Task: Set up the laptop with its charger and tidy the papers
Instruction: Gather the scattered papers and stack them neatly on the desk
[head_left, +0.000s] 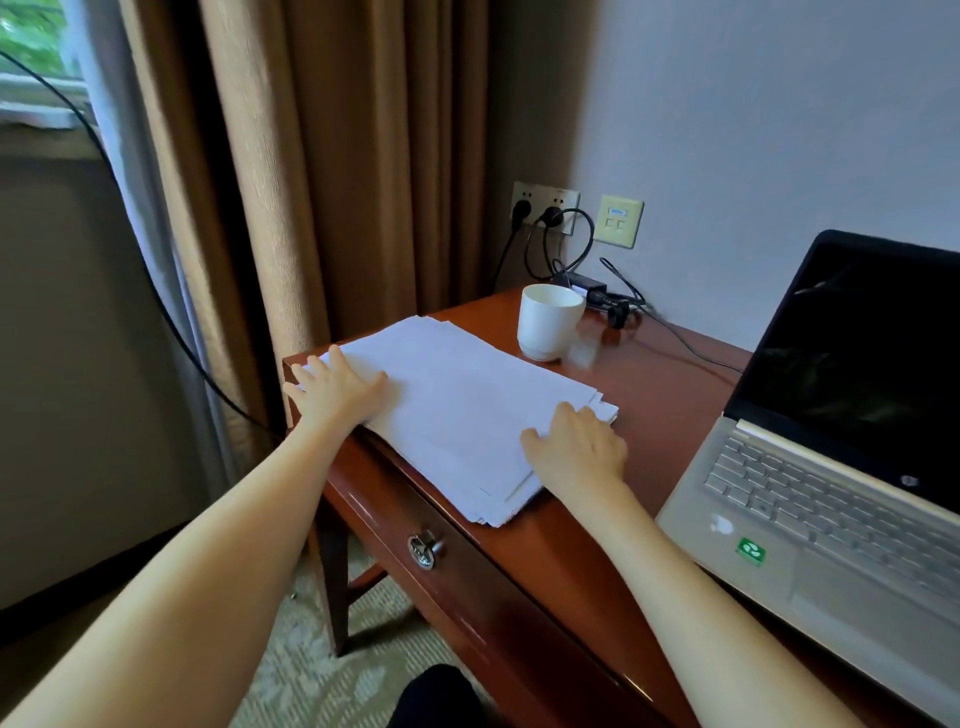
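Pressing opposite ends of the white paper stack (457, 410) at the left corner of the brown wooden worktop (665, 395), left grip (337, 387) and right grip (576, 449) lie flat, spread.

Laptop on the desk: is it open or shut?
Open: the laptop has its dark screen raised, with the keyboard uncovered.
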